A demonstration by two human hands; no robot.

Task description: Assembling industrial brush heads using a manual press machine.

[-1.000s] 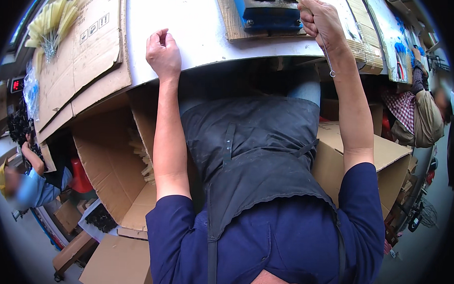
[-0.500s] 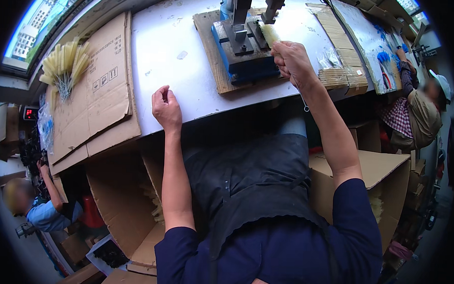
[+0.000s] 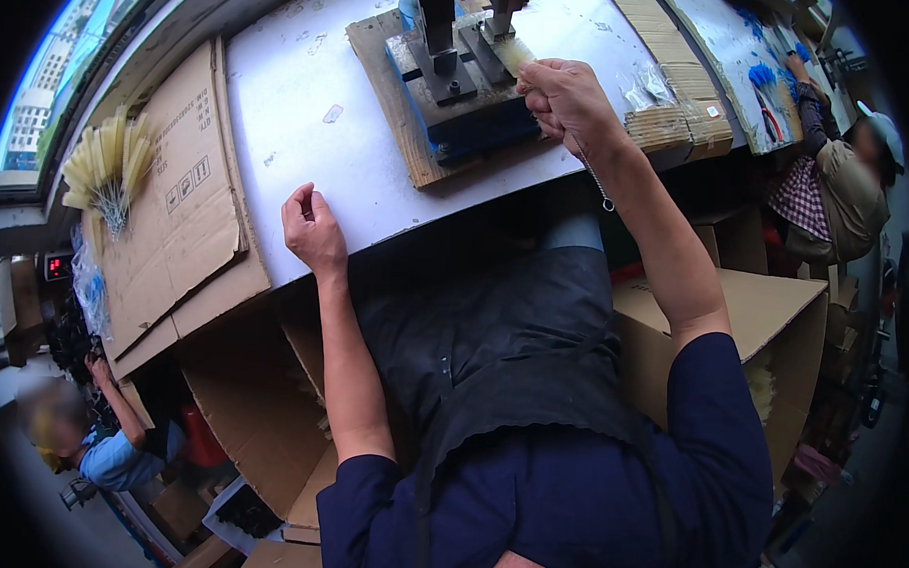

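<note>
My right hand (image 3: pixel 566 98) is closed round a bristle brush. Its pale yellow bristle head (image 3: pixel 513 56) sticks out past my fingertips, at the right side of a blue and grey bench press (image 3: pixel 461 99). Below the palm hangs the brush's twisted wire handle (image 3: pixel 596 181), ending in a small loop. Under the press's upper jaw (image 3: pixel 500 23) lies the far end of the bristles; whether the jaw touches them I cannot tell. My left hand (image 3: pixel 316 229) rests near the white table's front edge, fingers curled in, with nothing visible in them.
The press stands on a wooden board (image 3: pixel 392 122). Flattened cardboard (image 3: pixel 167 204) covers the table's left part, with a bundle of yellow brushes (image 3: pixel 110 167) on it. Cardboard strips (image 3: pixel 672 71) lie at right. Open boxes (image 3: pixel 719 293) flank my lap. Co-workers (image 3: pixel 843 187) sit on both sides.
The whole view has shifted a little, with the press now further left and higher. My right hand still holds the brush at the press. My left hand stays curled near the table edge.
</note>
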